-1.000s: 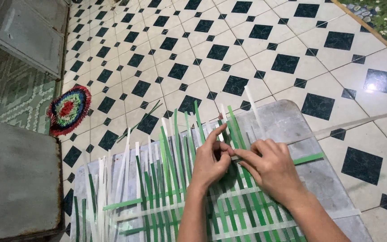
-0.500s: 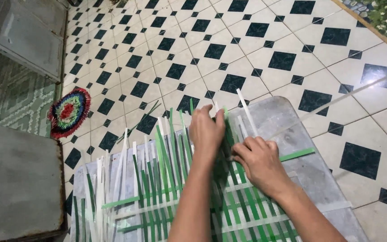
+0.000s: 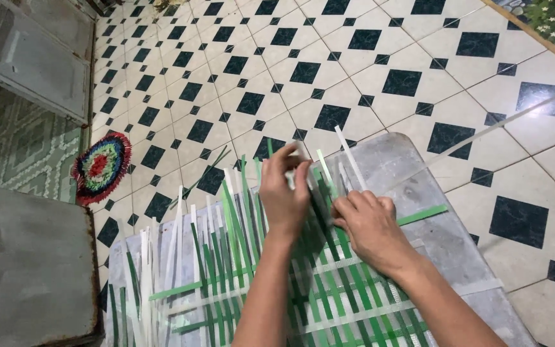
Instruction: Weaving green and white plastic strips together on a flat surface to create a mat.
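A partly woven mat of green and white strips (image 3: 226, 283) lies on a grey board (image 3: 419, 193) on the tiled floor. My left hand (image 3: 284, 193) is raised over the upright strip ends, its fingers pinched on a white strip near the far edge. My right hand (image 3: 370, 225) presses down on the weave just to the right, fingers curled over green strips, beside a light green crosswise strip (image 3: 425, 214) that sticks out to the right. Loose strip ends fan out toward the far side.
The floor is white tile with black diamonds (image 3: 329, 71). A round, multicoloured mat (image 3: 101, 168) lies at the left. A grey metal panel (image 3: 27, 276) and door (image 3: 33, 51) stand at the left. A long pale strip (image 3: 502, 125) runs off to the right.
My left hand has moved from the weave beside the right hand up to the far strip ends and lifted a white strip. My right hand has stayed pressing on the weave.
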